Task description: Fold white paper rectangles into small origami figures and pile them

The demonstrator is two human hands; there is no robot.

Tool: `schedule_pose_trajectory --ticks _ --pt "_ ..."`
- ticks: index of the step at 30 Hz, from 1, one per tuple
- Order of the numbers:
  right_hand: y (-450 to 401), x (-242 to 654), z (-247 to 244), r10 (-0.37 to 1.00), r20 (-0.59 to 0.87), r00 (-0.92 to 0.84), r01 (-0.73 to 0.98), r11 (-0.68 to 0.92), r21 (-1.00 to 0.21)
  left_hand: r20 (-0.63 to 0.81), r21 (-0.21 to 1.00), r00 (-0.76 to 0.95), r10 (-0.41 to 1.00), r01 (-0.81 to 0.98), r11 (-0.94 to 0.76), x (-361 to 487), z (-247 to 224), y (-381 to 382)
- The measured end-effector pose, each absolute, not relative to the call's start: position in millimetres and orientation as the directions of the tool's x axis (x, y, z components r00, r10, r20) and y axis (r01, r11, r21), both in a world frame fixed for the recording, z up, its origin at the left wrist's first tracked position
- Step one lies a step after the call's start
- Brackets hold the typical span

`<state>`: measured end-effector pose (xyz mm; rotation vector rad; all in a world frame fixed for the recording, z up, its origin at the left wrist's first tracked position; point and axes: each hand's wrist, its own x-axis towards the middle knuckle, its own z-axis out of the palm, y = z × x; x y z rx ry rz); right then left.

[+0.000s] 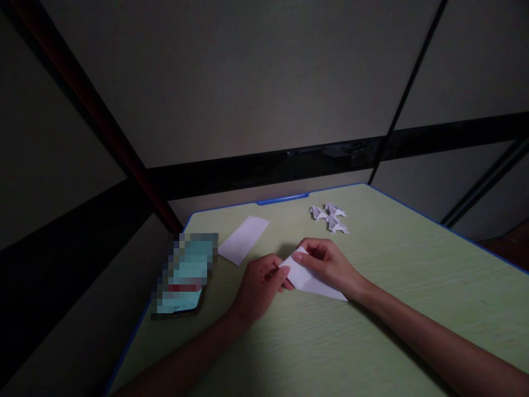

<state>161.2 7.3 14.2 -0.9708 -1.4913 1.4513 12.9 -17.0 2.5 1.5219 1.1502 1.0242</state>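
A partly folded sheet of white paper (311, 282) is held over the tabletop between both hands. My left hand (261, 282) pinches its left corner, with the thumb on top and fingers underneath. My right hand (328, 263) grips the upper edge, its thumb pressed on the paper near the top corner. The paper's long pointed end reaches out below my right hand. Beyond the hands, three small folded paper figures (332, 216) sit close together. Another flat piece of white paper (244, 239) lies on the table to the left.
A light green table (397, 275) with a blue edge carries everything. At its left side lies a phone-like device (188, 275) with a blurred-out screen. A blue strip (283, 199) runs along the far edge, before large panels with a dark band (256, 168).
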Motion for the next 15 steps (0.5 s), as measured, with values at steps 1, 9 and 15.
schedule_pose_trajectory --ticks 1,9,15 --pt "7.1 161.4 14.8 0.924 0.047 -0.379 -0.018 0.043 -0.999 0.067 0.977 0.227 0.972 0.182 -0.109 13.1 3.2 -17.4" --pt "3.4 162.2 9.8 0.878 0.007 -0.479 -0.008 0.004 -1.0 -0.001 0.98 0.349 0.937 0.187 -0.069 16.1 2.8 -16.6" --pt "3.5 160.6 8.9 0.886 0.034 -0.463 0.053 0.067 -0.996 0.021 0.962 0.225 0.974 0.261 -0.081 15.3 1.6 -16.8"
